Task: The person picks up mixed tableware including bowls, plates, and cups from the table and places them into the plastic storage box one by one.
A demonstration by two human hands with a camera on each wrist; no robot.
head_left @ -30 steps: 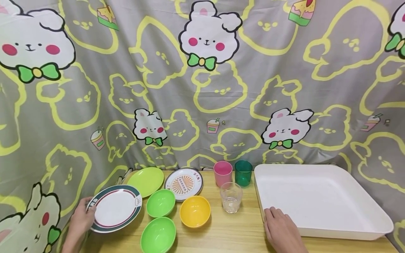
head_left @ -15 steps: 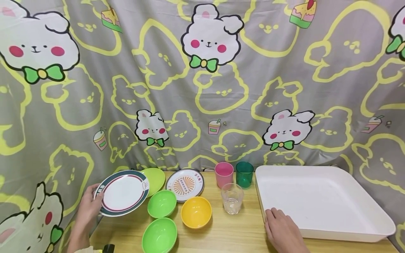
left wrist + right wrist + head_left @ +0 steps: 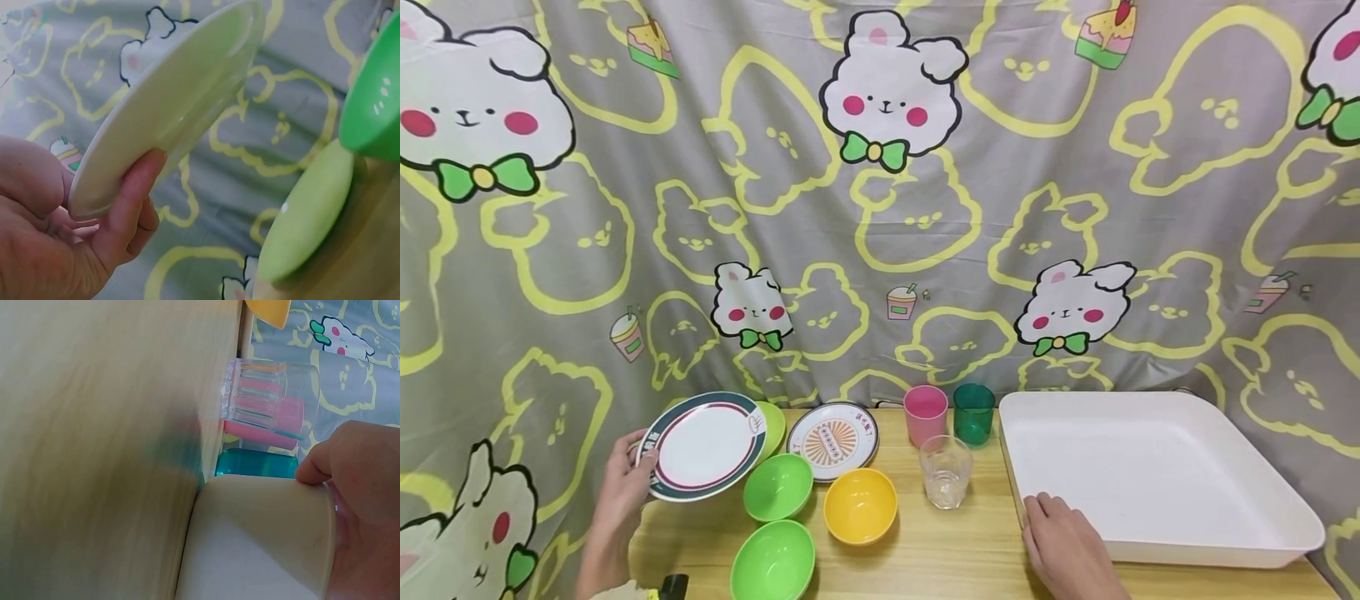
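My left hand [image 3: 623, 483] pinches the left rim of a white plate [image 3: 703, 446] with a dark green border, thumb above and fingers beneath. The plate is held up, tilted, covering much of a lime-green plate [image 3: 773, 429] behind it. From the left wrist its pale underside [image 3: 169, 119] shows, apart from the lime plate [image 3: 309, 219]. At the near left corner of a large white tray [image 3: 1150, 475], my right hand [image 3: 1067, 542] grips the rim. The right wrist view has the thumb on the outside of the tray wall [image 3: 269, 519]; the other fingers are mostly hidden.
Two green bowls [image 3: 778, 487] and a yellow bowl [image 3: 861, 506] stand mid-left. Behind them lies a patterned white plate [image 3: 833, 442]. A clear glass [image 3: 946, 472], a pink cup [image 3: 926, 417] and a teal cup [image 3: 973, 415] stand left of the tray. A patterned curtain [image 3: 925, 208] hangs behind.
My left hand has carried the green-bordered plate up and to the right, over the lime-green plate, hiding more of it. My right hand stays on the tray's corner.
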